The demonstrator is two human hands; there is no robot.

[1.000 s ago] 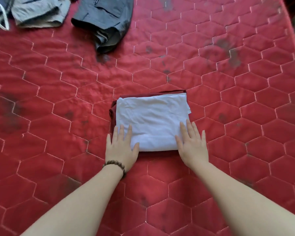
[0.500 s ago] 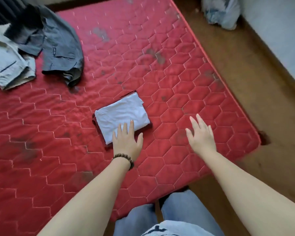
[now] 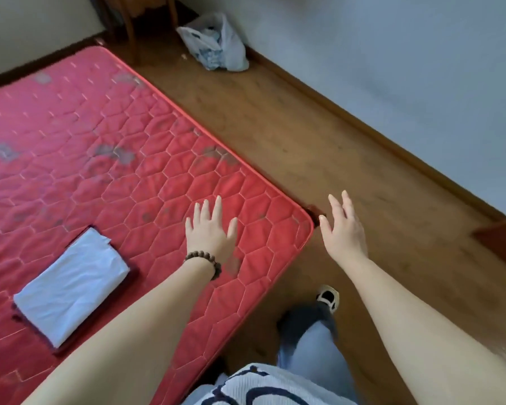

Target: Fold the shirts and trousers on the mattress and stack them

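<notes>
Both hands are empty with fingers spread: the left hand (image 3: 210, 229) hovers over the red mattress (image 3: 146, 159) near its corner, the right hand (image 3: 343, 229) over the wooden floor (image 3: 275, 124) just past the edge. The folded white garment (image 3: 70, 285) lies flat atop a darker folded piece (image 3: 130, 278), well apart from either hand. No unfolded clothes are in sight, so the step appears to be fetching the next item; lift it cleanly, without dragging across the finished stack.

Folded shirt (image 3: 70, 285) on mattress (image 3: 100, 159) left of left hand (image 3: 209, 233), right hand (image 3: 343, 232) over floor (image 3: 275, 127), bag (image 3: 216, 42) behind.
</notes>
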